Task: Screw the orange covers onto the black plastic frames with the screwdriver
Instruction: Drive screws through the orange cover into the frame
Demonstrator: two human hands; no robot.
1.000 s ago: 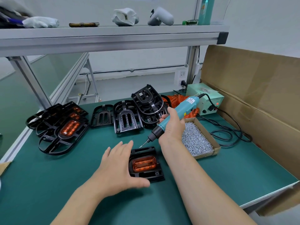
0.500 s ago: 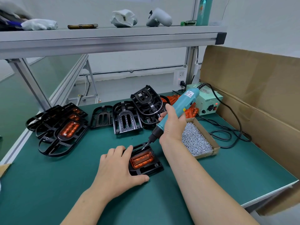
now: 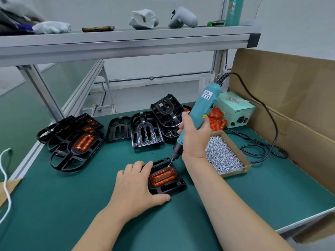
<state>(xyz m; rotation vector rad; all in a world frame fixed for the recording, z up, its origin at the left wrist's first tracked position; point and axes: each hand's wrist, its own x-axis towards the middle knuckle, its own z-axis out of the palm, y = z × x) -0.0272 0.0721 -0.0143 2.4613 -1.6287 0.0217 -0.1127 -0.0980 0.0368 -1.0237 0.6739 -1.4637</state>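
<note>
Orange cover (image 3: 162, 177): screwdriver (image 3: 200, 113) bit now down on its far end.
Left hand (image 3: 137, 185) grips frame (image 3: 167, 189), right hand (image 3: 194, 140) grips screwdriver; driving likely starts.

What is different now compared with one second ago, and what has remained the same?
The left hand moved right and down onto the black frame and now holds its left side. The right hand tilted the screwdriver more upright and lowered its bit to the far end of the orange cover. The box of screws and the stacked frames stayed in place.
</note>
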